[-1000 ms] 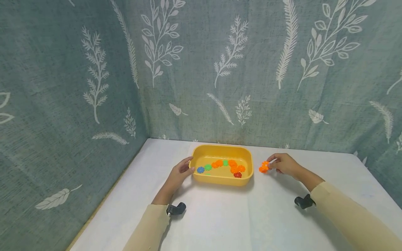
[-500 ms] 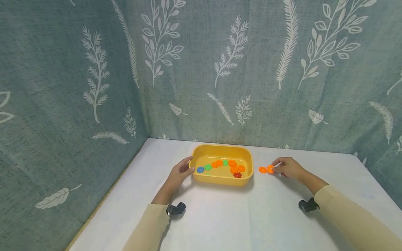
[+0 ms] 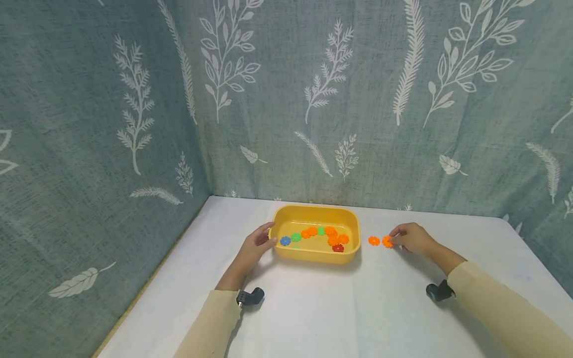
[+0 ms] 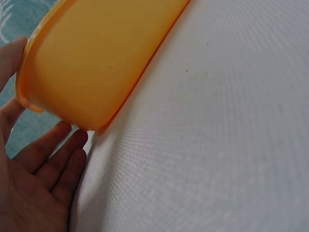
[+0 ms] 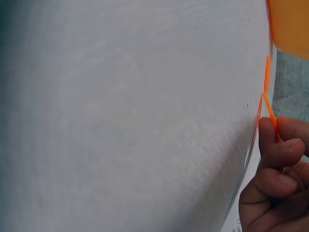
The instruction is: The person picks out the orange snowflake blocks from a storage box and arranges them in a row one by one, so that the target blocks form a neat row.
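Since the earliest frame, the right hand (image 3: pixel 411 238) has shifted toward the tabletop's right edge and lower, taking one orange disc (image 3: pixel 387 241) clear of a second disc (image 3: pixel 373 240); the left hand has held its place. That hand pinches the first disc by one edge between its fingertips, tilted, close over the tabletop (image 3: pixel 309 308). The second disc lies flat just beside it, between the pinched one and the tray (image 3: pixel 309 255), not far from the tabletop's far edge.

The tray sits near that far edge, left of its middle, long sides running roughly along it. The left hand (image 3: pixel 252 248) rests against the tray's left end, fingers loosely extended on its outside.

Inside the tray, a blue disc (image 3: pixel 285 240) is at the left, a red disc (image 3: pixel 337 247) near the front right corner, with green and orange ones between. A leaf-patterned curtain (image 3: pixel 277 169) hangs behind the tabletop.
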{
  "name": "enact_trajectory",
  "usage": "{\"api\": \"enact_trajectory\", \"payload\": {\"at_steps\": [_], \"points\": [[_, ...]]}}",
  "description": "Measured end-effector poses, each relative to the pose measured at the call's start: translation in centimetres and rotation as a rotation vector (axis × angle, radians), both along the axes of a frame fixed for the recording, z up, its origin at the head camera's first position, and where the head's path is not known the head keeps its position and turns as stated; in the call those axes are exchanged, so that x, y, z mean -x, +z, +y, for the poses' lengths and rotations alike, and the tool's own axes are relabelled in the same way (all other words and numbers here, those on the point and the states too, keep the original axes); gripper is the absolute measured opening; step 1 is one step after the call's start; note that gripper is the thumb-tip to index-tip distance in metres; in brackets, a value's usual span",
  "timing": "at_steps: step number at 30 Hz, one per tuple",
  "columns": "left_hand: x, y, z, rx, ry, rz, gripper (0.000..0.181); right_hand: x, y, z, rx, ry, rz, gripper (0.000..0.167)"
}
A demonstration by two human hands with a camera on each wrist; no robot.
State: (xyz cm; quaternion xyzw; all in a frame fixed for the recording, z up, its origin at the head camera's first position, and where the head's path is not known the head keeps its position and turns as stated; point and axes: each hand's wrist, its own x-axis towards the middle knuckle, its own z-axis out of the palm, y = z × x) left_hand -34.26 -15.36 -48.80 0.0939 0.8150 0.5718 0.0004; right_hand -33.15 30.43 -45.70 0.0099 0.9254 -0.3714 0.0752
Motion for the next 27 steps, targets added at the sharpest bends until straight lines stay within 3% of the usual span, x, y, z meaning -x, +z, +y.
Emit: {"api": "enact_trajectory", "payload": {"at_steps": [14,23,27], "points": [[0.21,-0.07,0.08,0.002,0.004,0.005,0.053,0.1,0.75,-0.4,-0.153,-0.047,0.001,0.015],[0.42,-0.17,0.18,-0.006,-0.008,0.022,0.053,0.38,0.89,-0.44,-0.162,-0.118,-0.028,0.015],[0.25,-0.4,-0.01,-0.019,-0.012,0.028,0.055,0.21,0.6,-0.7,-0.162,-0.089,-0.015,0.016]]}}
